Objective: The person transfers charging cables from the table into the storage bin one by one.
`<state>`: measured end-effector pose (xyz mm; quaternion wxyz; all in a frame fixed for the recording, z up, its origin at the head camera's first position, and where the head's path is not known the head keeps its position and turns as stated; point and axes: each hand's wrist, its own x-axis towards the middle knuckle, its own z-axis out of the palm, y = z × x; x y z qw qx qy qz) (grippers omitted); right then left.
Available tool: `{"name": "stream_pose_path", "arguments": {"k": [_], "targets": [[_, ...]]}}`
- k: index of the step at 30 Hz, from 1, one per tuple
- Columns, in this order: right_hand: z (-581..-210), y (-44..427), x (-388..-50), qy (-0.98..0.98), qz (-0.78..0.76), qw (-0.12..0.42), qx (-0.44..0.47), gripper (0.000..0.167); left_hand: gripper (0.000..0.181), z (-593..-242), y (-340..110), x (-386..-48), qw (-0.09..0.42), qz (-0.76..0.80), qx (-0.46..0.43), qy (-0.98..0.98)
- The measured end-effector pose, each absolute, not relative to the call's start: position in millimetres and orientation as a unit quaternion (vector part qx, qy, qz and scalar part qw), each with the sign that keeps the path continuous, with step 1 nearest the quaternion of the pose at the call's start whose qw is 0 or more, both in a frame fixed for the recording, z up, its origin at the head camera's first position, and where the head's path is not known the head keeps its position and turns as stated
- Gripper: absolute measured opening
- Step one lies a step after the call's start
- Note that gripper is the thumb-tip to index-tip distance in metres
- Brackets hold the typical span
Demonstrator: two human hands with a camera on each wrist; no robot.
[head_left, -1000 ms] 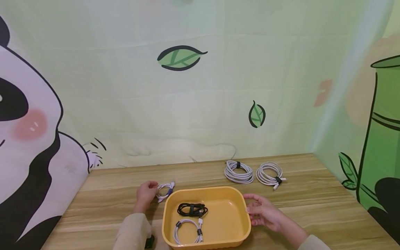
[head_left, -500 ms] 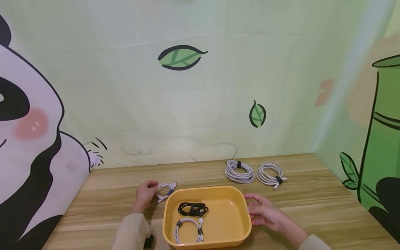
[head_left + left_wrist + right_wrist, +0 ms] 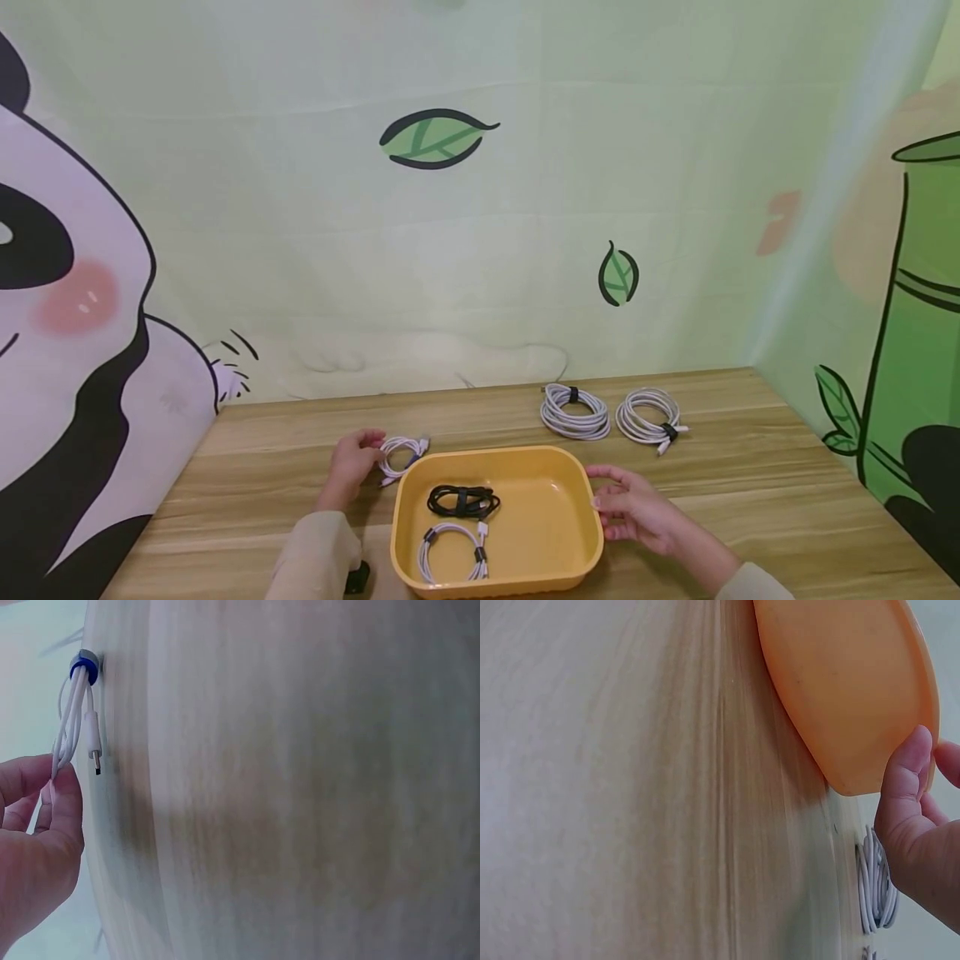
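My left hand (image 3: 351, 468) pinches the edge of a small coiled white charging cable (image 3: 401, 457) between thumb and fingertips. A blue tie (image 3: 84, 669) binds that cable, and a metal plug (image 3: 94, 746) hangs from it in the left wrist view. The cable is just behind the left back corner of a yellow plastic bin (image 3: 542, 542). My right hand (image 3: 637, 510) grips the bin's right rim, thumb against the outer wall (image 3: 847, 697) in the right wrist view. Inside the bin lie a black coiled cable (image 3: 461, 502) and a white coiled cable (image 3: 450, 528) with black ties.
Two larger coiled white cables, one on the left (image 3: 573, 414) and one on the right (image 3: 647, 415), lie at the back of the wooden table (image 3: 765, 475). Behind it hangs a green printed cloth (image 3: 480, 250) with a panda and leaves.
My left hand and the pinched cable have shifted slightly right, towards the bin. The right hand and the bin stay almost where they were.
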<state>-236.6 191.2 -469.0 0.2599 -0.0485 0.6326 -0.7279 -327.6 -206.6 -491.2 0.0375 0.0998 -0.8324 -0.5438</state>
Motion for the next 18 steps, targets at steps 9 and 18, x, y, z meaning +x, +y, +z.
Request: {"name": "stream_pose_path", "arguments": {"k": [9, 18], "targets": [[-467.5, 190.4, -236.2, 0.634, -0.727, 0.259, -0.046, 0.063, 0.034, -488.5, -205.7, -327.2, 0.038, -0.568, 0.091, -0.817], [-465.9, 189.8, -235.0, 0.636, -0.727, 0.257, -0.045, 0.063, 0.037, -486.3, -206.0, -326.1, 0.031, -0.603, 0.091, -0.792]]}}
